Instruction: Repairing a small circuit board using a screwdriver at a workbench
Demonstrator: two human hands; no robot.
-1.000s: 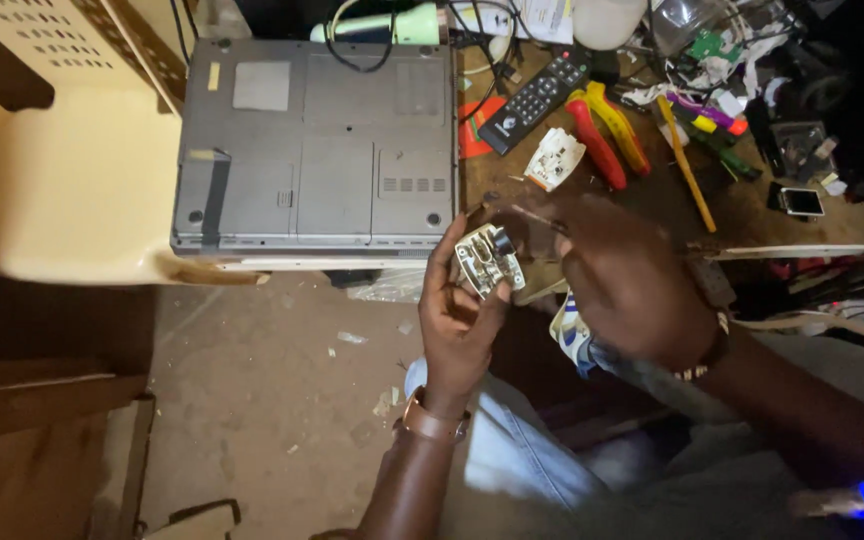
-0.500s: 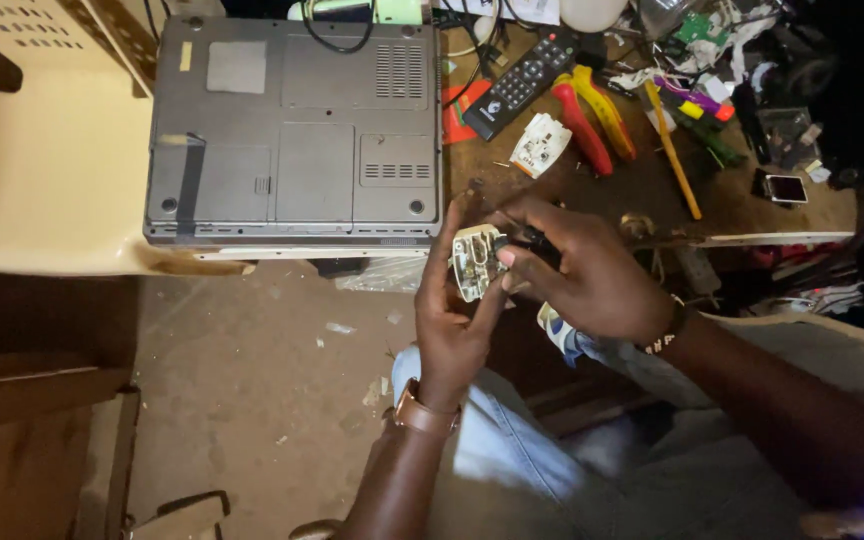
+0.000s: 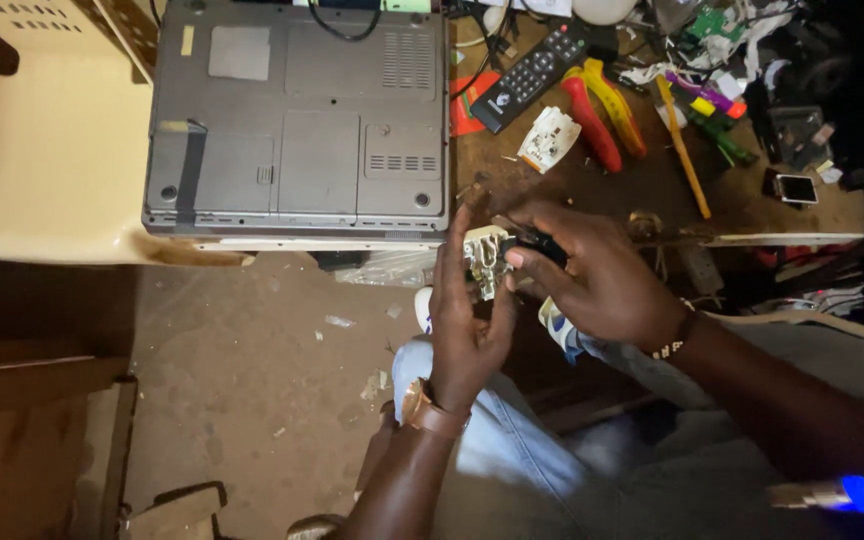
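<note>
- Holding a small white part [image 3: 485, 258] with metal pieces showing inside it, the left hand [image 3: 467, 320] stood upright with its fingers closed around the part's left side and back.
- The right hand [image 3: 592, 275] met it from the right, its thumb and fingertips pinched on a small black piece [image 3: 544, 243] pressed against the part; both hands were together, clamped on the same thing.
- The part sat between the two hands, just below the near edge of the bench [image 3: 652, 190] and above the person's knee.
- A brown-strapped watch [image 3: 430, 412] circled the left wrist; a beaded band [image 3: 674, 340] circled the right.
- Just above the left hand lay a grey laptop [image 3: 297, 120], turned underside up, partly on a cream plastic chair [image 3: 42, 150].
- Above the right hand lay a white plug casing [image 3: 549, 138], a black remote control [image 3: 537, 72], and screwdrivers with red [image 3: 592, 125] and yellow [image 3: 620, 105] handles.
- Further right of the hands, the bench held tangled wires and small bits too cluttered to tell apart.
</note>
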